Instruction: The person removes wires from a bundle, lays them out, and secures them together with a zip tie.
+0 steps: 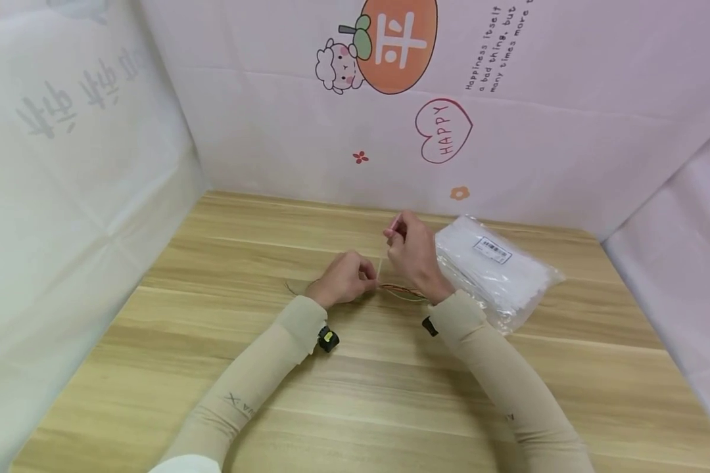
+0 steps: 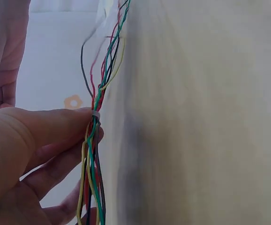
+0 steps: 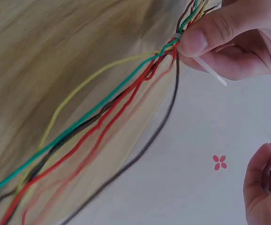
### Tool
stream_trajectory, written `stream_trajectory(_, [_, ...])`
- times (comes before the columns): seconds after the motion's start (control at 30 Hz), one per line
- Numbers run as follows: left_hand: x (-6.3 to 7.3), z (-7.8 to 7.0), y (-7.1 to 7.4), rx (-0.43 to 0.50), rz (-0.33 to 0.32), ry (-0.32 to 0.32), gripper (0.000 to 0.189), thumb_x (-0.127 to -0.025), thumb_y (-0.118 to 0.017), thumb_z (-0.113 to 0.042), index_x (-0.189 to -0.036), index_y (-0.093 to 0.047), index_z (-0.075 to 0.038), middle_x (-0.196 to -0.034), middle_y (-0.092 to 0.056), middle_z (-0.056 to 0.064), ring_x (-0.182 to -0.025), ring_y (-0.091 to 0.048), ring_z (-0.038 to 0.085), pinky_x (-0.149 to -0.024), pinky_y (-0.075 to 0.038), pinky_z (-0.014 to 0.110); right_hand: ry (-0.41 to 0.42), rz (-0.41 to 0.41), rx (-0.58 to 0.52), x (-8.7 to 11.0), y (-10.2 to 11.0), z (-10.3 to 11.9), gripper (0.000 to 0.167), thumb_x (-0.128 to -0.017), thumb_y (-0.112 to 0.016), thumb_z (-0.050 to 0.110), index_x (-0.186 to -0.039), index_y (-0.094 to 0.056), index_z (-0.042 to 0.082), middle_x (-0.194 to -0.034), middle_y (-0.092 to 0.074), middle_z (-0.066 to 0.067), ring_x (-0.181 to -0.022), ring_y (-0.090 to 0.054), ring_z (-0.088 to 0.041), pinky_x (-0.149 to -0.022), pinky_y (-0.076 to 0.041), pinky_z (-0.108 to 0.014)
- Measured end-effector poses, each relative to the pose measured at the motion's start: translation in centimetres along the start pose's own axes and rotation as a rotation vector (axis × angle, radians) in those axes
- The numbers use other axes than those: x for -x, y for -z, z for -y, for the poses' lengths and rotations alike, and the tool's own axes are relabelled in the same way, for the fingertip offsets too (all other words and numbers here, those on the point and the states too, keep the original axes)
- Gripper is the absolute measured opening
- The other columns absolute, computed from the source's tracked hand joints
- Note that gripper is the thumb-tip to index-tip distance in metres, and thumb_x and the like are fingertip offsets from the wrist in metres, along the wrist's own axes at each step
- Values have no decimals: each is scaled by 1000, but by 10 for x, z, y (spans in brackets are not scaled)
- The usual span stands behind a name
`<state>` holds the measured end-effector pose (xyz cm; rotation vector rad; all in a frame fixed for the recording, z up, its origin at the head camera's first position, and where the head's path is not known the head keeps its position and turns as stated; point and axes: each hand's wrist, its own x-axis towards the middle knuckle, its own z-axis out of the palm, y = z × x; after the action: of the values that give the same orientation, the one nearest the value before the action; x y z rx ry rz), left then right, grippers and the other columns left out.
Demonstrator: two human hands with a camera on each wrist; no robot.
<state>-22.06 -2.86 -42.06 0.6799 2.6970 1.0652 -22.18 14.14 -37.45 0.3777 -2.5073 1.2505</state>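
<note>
Thin red, green, yellow and black wires (image 3: pixel 95 124) run together as a bundle. My left hand (image 1: pixel 346 277) pinches the bundle between thumb and fingers, right at a small white cable tie (image 2: pixel 96 114) looped round it. The tie's thin tail (image 3: pixel 213 72) sticks out past my left fingertips with its end free. Above and to the right of it is my right hand (image 1: pixel 413 253), its fingers loosely bent and apart from the tail, with nothing visible in them. Wires (image 1: pixel 399 289) pass below the right hand; thin wire ends (image 1: pixel 292 289) show left of my left hand.
A clear plastic bag (image 1: pixel 497 263) with a barcode label and white contents lies on the wooden table (image 1: pixel 361 394), just right of my right hand. A white printed cloth (image 1: pixel 307 131) hangs behind the table and along its sides.
</note>
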Motion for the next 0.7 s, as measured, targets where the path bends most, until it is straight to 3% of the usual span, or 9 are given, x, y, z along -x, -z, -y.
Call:
stream_trajectory(0.2, [-1,2,-5,-15,2,-71,10,-97,-78,-16,-88,-78,-12,-91,-77,1,-80,-60,12,-73,-47,25,14,10,-19,-3,3,-4,8,-101,-62,-2,-95,-60,1,-88,-71,-16,-74,-64,-22,-60,-48,-22])
stream_trajectory(0.4, [3,1,0,-88,85,-151,11,-100,-74,-13,-91,-75,-8,-84,-73,4,-73,-55,11,-71,-46,28,82,107,-20,-13,9,-8,9,-102,-66,1,-94,-61,1,-85,-73,-17,-74,-68,-28,-58,-46,-20])
stream_trajectory(0.57, [6,-1,0,-256,62,-116,13,-103,-70,-18,-93,-74,-10,-85,-71,2,-76,-58,15,-75,-50,34,58,163,-24,-19,16,-6,8,-102,-69,7,-100,-66,0,-94,-76,-17,-85,-74,-31,-70,-58,-29])
stream_trajectory(0.7, [5,-1,2,-309,43,-64,15,-104,-67,-16,-91,-71,-10,-85,-70,3,-78,-60,18,-77,-52,38,3,267,90,-16,20,5,22,-106,-66,18,-113,-71,-2,-115,-76,-19,-105,-76,-32,-90,-62,-44])
